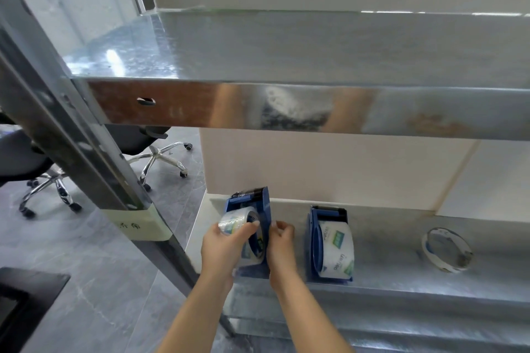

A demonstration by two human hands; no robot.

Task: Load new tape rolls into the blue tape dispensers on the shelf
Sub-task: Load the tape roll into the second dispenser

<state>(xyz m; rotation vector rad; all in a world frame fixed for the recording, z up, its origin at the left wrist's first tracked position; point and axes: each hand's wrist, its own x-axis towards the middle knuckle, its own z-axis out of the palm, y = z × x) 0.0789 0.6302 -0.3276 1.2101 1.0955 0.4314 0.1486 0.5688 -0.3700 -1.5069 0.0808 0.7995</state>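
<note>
On the lower metal shelf stand two blue tape dispensers. At the left dispenser my left hand grips a clear tape roll with printed labels, held at the dispenser's side. My right hand holds the right wall of that same dispenser, fingers curled over its edge. The second dispenser stands apart to the right with a full roll of tape seated in it. Farther right an empty white cardboard core lies on the shelf.
An upper metal shelf juts out above the hands. A slanted metal upright with a taped paper label runs down at the left. Office chairs stand on the grey floor beyond. A dark object sits at the bottom left.
</note>
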